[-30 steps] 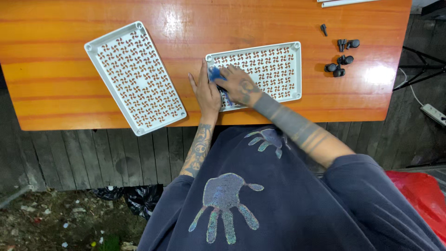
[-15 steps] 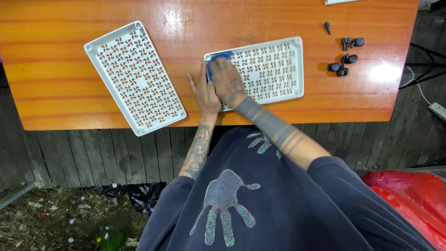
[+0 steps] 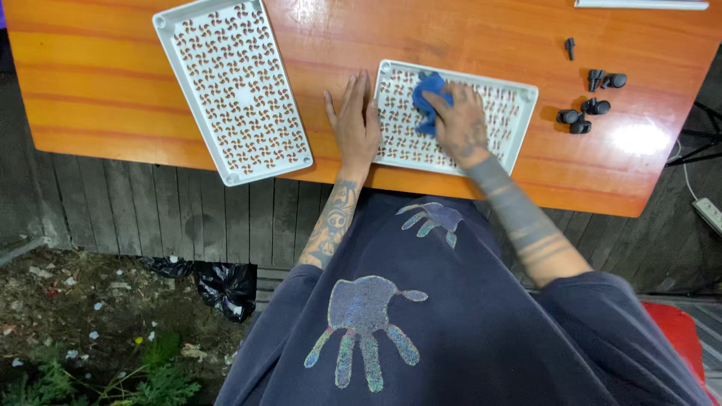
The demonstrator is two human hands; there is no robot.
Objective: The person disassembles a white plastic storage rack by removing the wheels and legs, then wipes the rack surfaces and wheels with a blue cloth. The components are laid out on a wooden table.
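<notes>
A white perforated tray (image 3: 519, 113) lies on the orange wooden table (image 3: 466, 37) near its front edge. My right hand (image 3: 460, 124) presses a crumpled blue cloth (image 3: 427, 96) onto the tray's middle. My left hand (image 3: 353, 124) lies flat with fingers together on the table, touching the tray's left edge. A second white perforated tray (image 3: 229, 86) lies tilted on the table's left part, away from both hands.
Several small black parts (image 3: 590, 105) lie on the table right of the tray. A white strip (image 3: 639, 4) sits at the far edge. Below the table are wooden boards, a black bag (image 3: 226, 286), a white power strip (image 3: 707, 214) and something red (image 3: 673, 331).
My right hand with the blue cloth has slid rightward from the tray's left corner toward its middle. My left hand stays at the tray's left edge.
</notes>
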